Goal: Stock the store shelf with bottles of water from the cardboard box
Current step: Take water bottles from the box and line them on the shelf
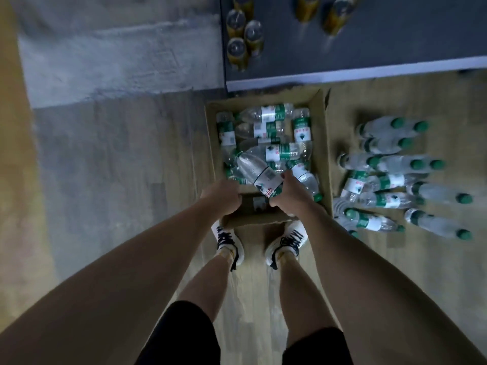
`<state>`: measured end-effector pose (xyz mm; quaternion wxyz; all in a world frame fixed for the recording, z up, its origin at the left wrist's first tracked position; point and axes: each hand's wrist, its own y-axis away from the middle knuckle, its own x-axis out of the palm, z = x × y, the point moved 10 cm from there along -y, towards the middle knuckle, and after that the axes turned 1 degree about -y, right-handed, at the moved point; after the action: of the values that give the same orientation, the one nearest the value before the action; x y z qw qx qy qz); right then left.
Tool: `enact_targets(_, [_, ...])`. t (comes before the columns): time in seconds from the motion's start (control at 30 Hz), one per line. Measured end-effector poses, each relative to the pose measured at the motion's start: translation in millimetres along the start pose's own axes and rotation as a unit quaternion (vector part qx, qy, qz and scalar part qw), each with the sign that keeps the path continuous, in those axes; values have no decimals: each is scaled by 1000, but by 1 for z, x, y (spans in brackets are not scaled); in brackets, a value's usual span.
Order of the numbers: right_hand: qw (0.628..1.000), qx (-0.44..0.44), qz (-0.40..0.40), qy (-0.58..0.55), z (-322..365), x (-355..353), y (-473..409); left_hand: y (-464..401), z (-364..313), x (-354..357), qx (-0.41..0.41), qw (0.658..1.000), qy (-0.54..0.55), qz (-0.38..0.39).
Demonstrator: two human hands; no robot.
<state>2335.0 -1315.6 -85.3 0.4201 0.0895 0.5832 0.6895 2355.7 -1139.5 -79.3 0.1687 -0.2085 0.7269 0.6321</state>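
An open cardboard box (pixel 322 143) stands on the floor in front of my feet, holding several clear water bottles with green labels and caps. My right hand (pixel 288 192) grips one water bottle (pixel 255 171) by its labelled lower end, its green-capped neck pointing up-left over the box. My left hand (pixel 222 197) is curled over the near flap (pixel 250 219) of the box. The dark grey shelf (pixel 369 43) lies just beyond the box.
Several more water bottles (pixel 392 177) stand and lie on the wooden floor right of the box. Several yellow-labelled drink bottles (pixel 242 35) stand on the shelf's left and middle. A grey floor strip runs to the left. My white shoes (pixel 286 243) touch the box.
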Motion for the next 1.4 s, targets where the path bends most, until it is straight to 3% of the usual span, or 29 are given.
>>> enact_targets(0.2, [991,-64,-37,-115,76,-136,140,117,-57,-166,8,995,72,-70])
enact_targets(0.33, [964,-124,-94,-215,131,-231,241,214,-126,-310,85,984,68,-144])
enact_targets(0.47, [942,-192,-148,-234,176,-309,327,314,-178,-420,124,971,23,-204])
enact_targets(0.57, [929,-234,-176,-226,204,-358,406,391,-205,-490,165,950,99,-245])
enact_targets(0.7, [913,-292,-218,-185,236,-401,472,476,-238,-550,231,919,245,-207])
enact_targets(0.87, [887,-353,-240,-174,282,-441,532,547,-256,-615,222,882,227,-347])
enact_targets(0.97, [881,-370,-242,-166,312,-454,554,577,-257,-644,230,851,264,-392])
enact_targets(1.13, [876,-377,-262,-147,361,-484,580,629,-255,-692,219,814,227,-488])
enact_targets(1.27, [867,-368,-325,-80,408,-510,592,654,-240,-737,224,786,251,-519])
enact_targets(1.4, [842,-358,-399,-65,440,-533,595,653,-231,-782,233,782,221,-534])
